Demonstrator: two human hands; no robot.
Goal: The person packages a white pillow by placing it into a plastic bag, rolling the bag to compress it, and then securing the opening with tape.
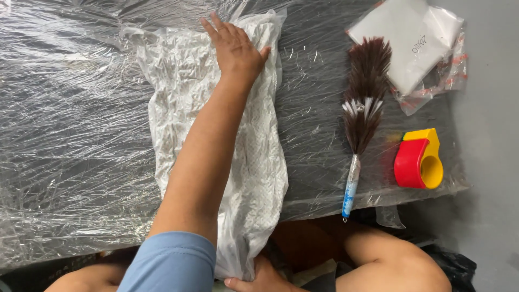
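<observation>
A white crinkled cloth in a clear plastic bag lies lengthwise on a dark table covered with clear plastic film. My left hand rests flat, palm down, on the far end of the bag, with my arm stretched along the bag. My right hand is at the bottom edge of the view and grips the near end of the bag, which hangs over the table's front edge. Only part of that hand shows.
A brown feather duster with a blue and white handle lies to the right of the bag. Further right is a red and yellow tape dispenser. Clear bags holding white sheets sit at the far right corner. My knees are below the table edge.
</observation>
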